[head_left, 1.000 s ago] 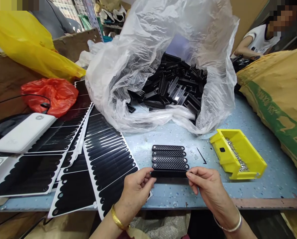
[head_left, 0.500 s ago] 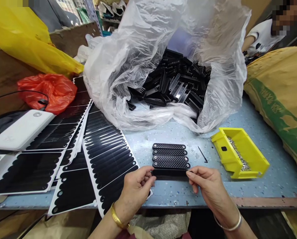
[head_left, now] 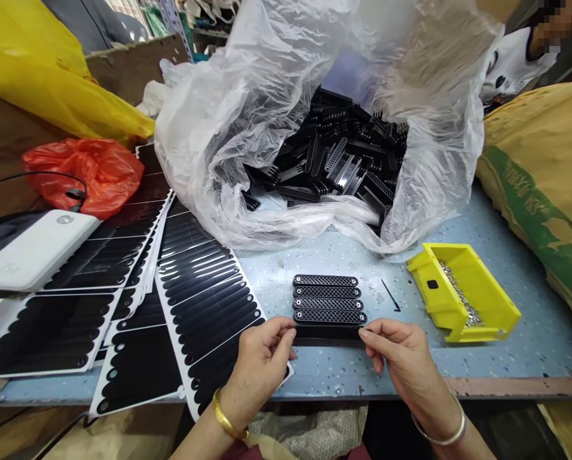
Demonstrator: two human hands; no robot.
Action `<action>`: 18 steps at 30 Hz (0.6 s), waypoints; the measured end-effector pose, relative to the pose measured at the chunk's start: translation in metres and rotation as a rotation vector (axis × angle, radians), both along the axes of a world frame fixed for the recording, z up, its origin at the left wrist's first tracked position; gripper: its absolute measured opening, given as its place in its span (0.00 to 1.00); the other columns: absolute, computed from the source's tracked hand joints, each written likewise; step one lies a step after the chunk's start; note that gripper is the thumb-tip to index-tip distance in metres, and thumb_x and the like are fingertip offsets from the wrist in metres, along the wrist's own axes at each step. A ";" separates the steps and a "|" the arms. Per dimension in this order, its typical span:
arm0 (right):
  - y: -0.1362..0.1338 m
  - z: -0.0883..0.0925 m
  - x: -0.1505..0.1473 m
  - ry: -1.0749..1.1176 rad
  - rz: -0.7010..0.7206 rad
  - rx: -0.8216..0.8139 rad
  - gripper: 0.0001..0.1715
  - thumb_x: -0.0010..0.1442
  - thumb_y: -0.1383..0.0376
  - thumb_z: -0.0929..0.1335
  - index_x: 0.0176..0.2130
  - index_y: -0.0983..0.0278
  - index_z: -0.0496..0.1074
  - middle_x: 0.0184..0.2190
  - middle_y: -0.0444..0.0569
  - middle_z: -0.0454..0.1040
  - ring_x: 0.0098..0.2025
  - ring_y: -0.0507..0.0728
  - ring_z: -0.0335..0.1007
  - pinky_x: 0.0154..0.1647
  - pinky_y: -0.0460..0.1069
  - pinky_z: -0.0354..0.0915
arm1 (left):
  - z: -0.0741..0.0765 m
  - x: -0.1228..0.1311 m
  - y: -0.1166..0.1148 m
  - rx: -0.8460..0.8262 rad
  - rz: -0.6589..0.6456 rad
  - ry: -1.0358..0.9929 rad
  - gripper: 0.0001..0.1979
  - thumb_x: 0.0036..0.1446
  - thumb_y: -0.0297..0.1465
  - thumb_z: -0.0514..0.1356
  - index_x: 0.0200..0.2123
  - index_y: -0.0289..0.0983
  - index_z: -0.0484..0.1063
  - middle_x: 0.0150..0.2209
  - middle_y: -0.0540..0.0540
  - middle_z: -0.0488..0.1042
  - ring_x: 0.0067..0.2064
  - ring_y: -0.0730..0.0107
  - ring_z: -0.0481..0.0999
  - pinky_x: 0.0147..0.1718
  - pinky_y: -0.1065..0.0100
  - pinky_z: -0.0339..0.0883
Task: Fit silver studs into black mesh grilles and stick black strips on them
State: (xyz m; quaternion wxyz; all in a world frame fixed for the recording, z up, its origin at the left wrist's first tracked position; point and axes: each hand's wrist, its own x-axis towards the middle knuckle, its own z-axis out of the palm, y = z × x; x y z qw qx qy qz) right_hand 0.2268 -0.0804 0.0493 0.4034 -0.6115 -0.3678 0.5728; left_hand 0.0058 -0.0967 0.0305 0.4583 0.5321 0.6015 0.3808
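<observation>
My left hand (head_left: 259, 361) and right hand (head_left: 405, 352) pinch the two ends of a black strip (head_left: 328, 332) in narrow grips, over the desk (head_left: 271, 275) at my 12 o'clock, just below a row of four mesh-faced black plastic strips (head_left: 328, 299). Even pressure at both ends keeps it square to that row. A yellow bin (head_left: 439, 306) sits at 2 o'clock, black sticker sheets (head_left: 204, 306) at 10.

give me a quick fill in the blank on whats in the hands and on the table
The left hand and right hand pinch a black strip by its two ____.
Just beyond it, ____ black mesh strips lie side by side on the blue table.
Small metal parts sit in a ____ plastic bin.
The left wrist wears a ____ bangle.

ends, four, yellow, gold
</observation>
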 end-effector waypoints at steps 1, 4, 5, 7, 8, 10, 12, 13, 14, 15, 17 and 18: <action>-0.001 0.002 0.000 0.003 0.000 -0.001 0.17 0.42 0.58 0.77 0.18 0.67 0.73 0.13 0.43 0.65 0.13 0.46 0.56 0.12 0.42 0.51 | 0.000 0.001 0.000 -0.002 0.007 -0.004 0.09 0.56 0.31 0.56 0.34 0.35 0.76 0.19 0.51 0.74 0.21 0.72 0.75 0.21 0.75 0.68; -0.004 0.009 -0.002 0.013 0.022 0.011 0.16 0.44 0.58 0.76 0.18 0.67 0.73 0.13 0.43 0.65 0.13 0.47 0.56 0.12 0.42 0.52 | -0.001 0.003 0.002 -0.018 0.017 -0.026 0.08 0.55 0.31 0.57 0.30 0.35 0.75 0.18 0.51 0.73 0.20 0.72 0.75 0.20 0.75 0.67; -0.006 0.011 -0.002 0.020 0.037 0.020 0.16 0.45 0.59 0.76 0.18 0.67 0.73 0.13 0.43 0.65 0.14 0.47 0.57 0.12 0.42 0.52 | -0.001 0.003 0.003 -0.028 0.017 -0.033 0.09 0.55 0.32 0.57 0.29 0.35 0.75 0.17 0.51 0.72 0.20 0.72 0.75 0.20 0.76 0.67; -0.009 0.013 -0.002 0.029 0.063 0.042 0.14 0.46 0.59 0.75 0.20 0.67 0.74 0.13 0.43 0.65 0.14 0.47 0.57 0.12 0.42 0.53 | 0.000 0.003 0.004 -0.049 0.017 -0.045 0.09 0.55 0.32 0.57 0.27 0.35 0.75 0.17 0.51 0.72 0.19 0.72 0.75 0.19 0.76 0.65; -0.010 0.014 -0.002 0.028 0.072 0.052 0.14 0.47 0.60 0.75 0.20 0.66 0.74 0.13 0.43 0.65 0.14 0.47 0.57 0.12 0.42 0.53 | 0.000 0.002 0.004 -0.057 0.017 -0.048 0.10 0.55 0.32 0.57 0.27 0.35 0.74 0.17 0.51 0.72 0.19 0.72 0.74 0.18 0.77 0.65; -0.009 0.013 -0.001 0.014 0.074 0.063 0.13 0.47 0.60 0.75 0.20 0.66 0.74 0.13 0.43 0.65 0.14 0.47 0.56 0.12 0.43 0.52 | 0.000 0.001 0.005 -0.069 0.018 -0.038 0.10 0.55 0.34 0.57 0.27 0.35 0.75 0.17 0.50 0.73 0.19 0.72 0.74 0.18 0.76 0.65; -0.007 0.010 0.001 -0.006 0.060 0.060 0.15 0.46 0.59 0.75 0.19 0.66 0.73 0.13 0.43 0.64 0.14 0.47 0.55 0.12 0.43 0.51 | -0.001 0.001 0.005 -0.073 0.020 -0.025 0.10 0.54 0.34 0.58 0.27 0.35 0.75 0.17 0.50 0.73 0.20 0.71 0.74 0.18 0.76 0.65; -0.005 0.009 0.002 -0.015 0.053 0.055 0.16 0.45 0.59 0.75 0.18 0.66 0.72 0.12 0.42 0.64 0.14 0.47 0.54 0.12 0.42 0.51 | -0.001 0.001 0.005 -0.073 0.021 -0.020 0.10 0.54 0.35 0.58 0.27 0.35 0.76 0.16 0.50 0.73 0.20 0.71 0.74 0.18 0.76 0.65; -0.004 0.007 0.002 -0.026 0.050 0.050 0.17 0.45 0.58 0.75 0.17 0.66 0.71 0.12 0.42 0.63 0.14 0.46 0.54 0.12 0.42 0.50 | -0.002 0.001 0.005 -0.073 0.024 -0.017 0.10 0.54 0.35 0.58 0.27 0.35 0.76 0.16 0.50 0.73 0.20 0.71 0.74 0.18 0.75 0.65; -0.003 0.005 0.003 -0.043 0.050 0.046 0.19 0.45 0.58 0.75 0.16 0.66 0.70 0.12 0.42 0.62 0.13 0.46 0.53 0.12 0.42 0.49 | -0.002 0.001 0.005 -0.072 0.028 -0.018 0.10 0.54 0.35 0.58 0.27 0.35 0.76 0.16 0.50 0.73 0.19 0.71 0.74 0.18 0.76 0.64; -0.002 0.002 0.004 -0.091 0.055 0.046 0.20 0.46 0.56 0.74 0.15 0.66 0.68 0.11 0.41 0.62 0.13 0.46 0.51 0.12 0.43 0.48 | -0.002 0.002 0.006 -0.071 0.043 -0.026 0.10 0.53 0.35 0.59 0.27 0.35 0.76 0.16 0.50 0.73 0.19 0.72 0.74 0.17 0.76 0.64; -0.001 0.001 0.004 -0.119 0.061 0.051 0.21 0.46 0.56 0.74 0.15 0.65 0.68 0.11 0.41 0.61 0.13 0.46 0.51 0.12 0.43 0.47 | -0.003 0.002 0.006 -0.071 0.052 -0.032 0.10 0.53 0.35 0.59 0.27 0.35 0.76 0.16 0.50 0.73 0.19 0.71 0.74 0.17 0.75 0.65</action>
